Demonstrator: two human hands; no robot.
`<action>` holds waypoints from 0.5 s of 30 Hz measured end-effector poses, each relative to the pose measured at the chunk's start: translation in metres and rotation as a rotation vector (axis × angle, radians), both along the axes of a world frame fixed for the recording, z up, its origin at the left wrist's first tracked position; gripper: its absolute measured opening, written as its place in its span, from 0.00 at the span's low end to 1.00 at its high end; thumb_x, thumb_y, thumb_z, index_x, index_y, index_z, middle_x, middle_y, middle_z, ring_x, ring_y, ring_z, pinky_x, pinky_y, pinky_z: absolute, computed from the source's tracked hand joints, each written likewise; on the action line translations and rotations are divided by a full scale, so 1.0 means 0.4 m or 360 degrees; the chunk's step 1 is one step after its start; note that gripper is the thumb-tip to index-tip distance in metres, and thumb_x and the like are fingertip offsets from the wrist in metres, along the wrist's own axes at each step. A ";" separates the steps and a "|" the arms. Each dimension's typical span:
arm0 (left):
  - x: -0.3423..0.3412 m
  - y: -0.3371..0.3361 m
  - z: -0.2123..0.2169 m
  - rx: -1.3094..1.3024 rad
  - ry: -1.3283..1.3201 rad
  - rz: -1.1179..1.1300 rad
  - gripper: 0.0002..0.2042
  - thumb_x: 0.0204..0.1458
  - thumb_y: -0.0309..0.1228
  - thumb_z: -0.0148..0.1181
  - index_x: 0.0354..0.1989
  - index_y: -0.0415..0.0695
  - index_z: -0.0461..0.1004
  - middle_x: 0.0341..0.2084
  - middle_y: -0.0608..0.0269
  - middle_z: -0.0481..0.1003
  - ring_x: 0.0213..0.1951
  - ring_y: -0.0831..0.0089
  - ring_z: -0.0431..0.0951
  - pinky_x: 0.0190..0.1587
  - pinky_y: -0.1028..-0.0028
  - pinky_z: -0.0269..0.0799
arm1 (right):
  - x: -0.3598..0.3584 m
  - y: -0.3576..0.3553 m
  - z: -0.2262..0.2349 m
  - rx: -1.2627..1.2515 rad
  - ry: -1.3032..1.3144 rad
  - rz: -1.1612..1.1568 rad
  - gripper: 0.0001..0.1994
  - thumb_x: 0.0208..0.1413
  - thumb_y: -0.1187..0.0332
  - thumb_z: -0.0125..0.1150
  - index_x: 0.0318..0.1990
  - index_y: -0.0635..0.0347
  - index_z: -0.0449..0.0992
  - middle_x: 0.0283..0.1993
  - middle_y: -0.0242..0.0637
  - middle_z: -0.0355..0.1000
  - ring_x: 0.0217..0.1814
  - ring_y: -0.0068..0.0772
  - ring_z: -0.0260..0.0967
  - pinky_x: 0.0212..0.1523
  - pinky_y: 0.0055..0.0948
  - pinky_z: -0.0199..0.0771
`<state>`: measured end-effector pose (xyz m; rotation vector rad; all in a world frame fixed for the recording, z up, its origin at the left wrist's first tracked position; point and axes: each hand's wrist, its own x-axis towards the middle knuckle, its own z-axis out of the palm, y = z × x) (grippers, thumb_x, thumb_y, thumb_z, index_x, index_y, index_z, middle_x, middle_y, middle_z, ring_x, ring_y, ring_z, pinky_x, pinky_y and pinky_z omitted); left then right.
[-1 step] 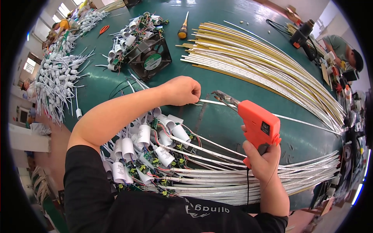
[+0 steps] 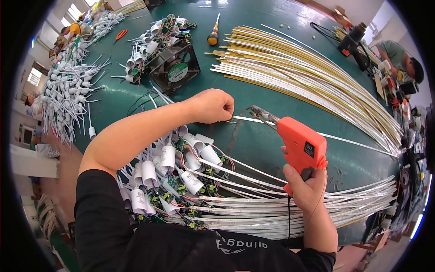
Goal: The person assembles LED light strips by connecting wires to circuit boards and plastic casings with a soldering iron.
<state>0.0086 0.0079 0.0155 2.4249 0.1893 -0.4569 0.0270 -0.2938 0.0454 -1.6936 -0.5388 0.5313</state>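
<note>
Bench: green top [image 2: 253, 100], wide under everything.
Strip pile [image 2: 299, 68]: fanned across the bench's far right part, reaching toward the right edge.
White tubes [image 2: 168, 157]: heaped by the near left corner under my left forearm, strips trailing from them toward the right edge.
Loose strip [image 2: 355, 143]: across the middle, left end at my fingers, right end by the right edge.
Soldering gun [image 2: 301, 140]: my right hand [image 2: 310, 188] is wrapped round its handle.
Left hand [image 2: 214, 106]: pinched narrow on the strip's left end.
Doing it well: I'd keep my pinch back from the heat, hold the strip flat, touch the metal tip [image 2: 258, 111] briefly to the end, then let the joint set before loosening.
Hard to make out: my fist covers the strip's end; any wire pinched with it, I can't tell. Whether tip meets strip is unclear. My shirt hides the bench's near edge.
</note>
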 end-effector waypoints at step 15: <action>-0.025 -0.009 -0.015 0.0305 -0.0404 -0.0401 0.05 0.45 0.30 0.59 0.27 0.41 0.74 0.28 0.58 0.71 0.35 0.61 0.73 0.38 0.67 0.69 | 0.003 -0.003 -0.008 -0.0085 -0.0010 0.0037 0.22 0.48 0.76 0.58 0.53 0.68 0.67 0.49 0.43 0.73 0.52 0.30 0.69 0.54 0.31 0.66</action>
